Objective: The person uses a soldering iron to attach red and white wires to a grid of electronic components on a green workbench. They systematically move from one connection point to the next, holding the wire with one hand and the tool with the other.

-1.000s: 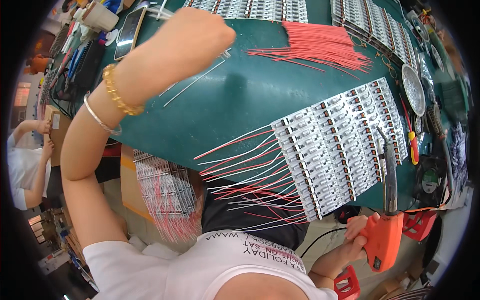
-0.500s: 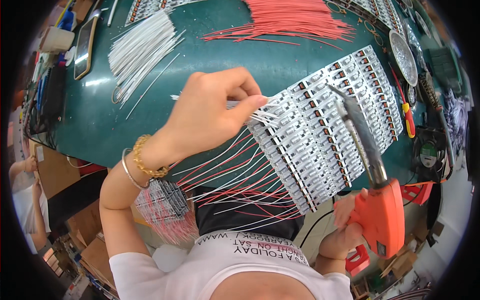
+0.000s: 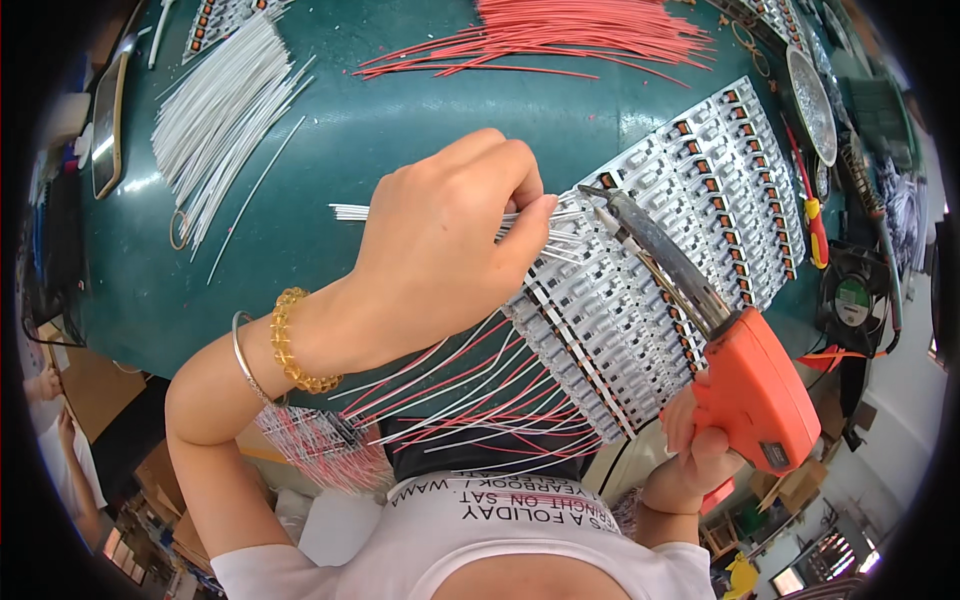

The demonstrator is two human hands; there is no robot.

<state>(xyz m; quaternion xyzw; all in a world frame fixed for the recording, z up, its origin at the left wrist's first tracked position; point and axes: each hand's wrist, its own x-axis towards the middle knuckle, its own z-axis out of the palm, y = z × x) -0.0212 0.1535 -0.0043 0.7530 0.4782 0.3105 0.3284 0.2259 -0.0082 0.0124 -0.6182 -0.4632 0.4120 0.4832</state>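
My left hand [image 3: 440,240] pinches a small bundle of thin white wires [image 3: 350,212] between thumb and fingers, with their ends over the upper left corner of a panel of small circuit boards [image 3: 660,280]. Several red and white wires [image 3: 470,375] trail from the panel's near left edge toward my lap. Wrapped round the handle of a red soldering gun [image 3: 765,390], my right hand [image 3: 695,440] is at the lower right. The gun's dark tip hovers at or just above the panel's upper left edge, close to the white wire ends; contact cannot be told.
A pile of white wires [image 3: 225,130] lies at the far left and red wires [image 3: 590,35] at the back. On the right are a screwdriver [image 3: 817,235], a metal dish [image 3: 810,105] and a small fan [image 3: 852,300]. Wired boards [image 3: 320,435] hang at the near left edge.
The soldering gun has moved left, bringing its tip from above the panel's middle to the wire ends. My left hand has shifted slightly right with the wires. The whole view has also shifted a little.
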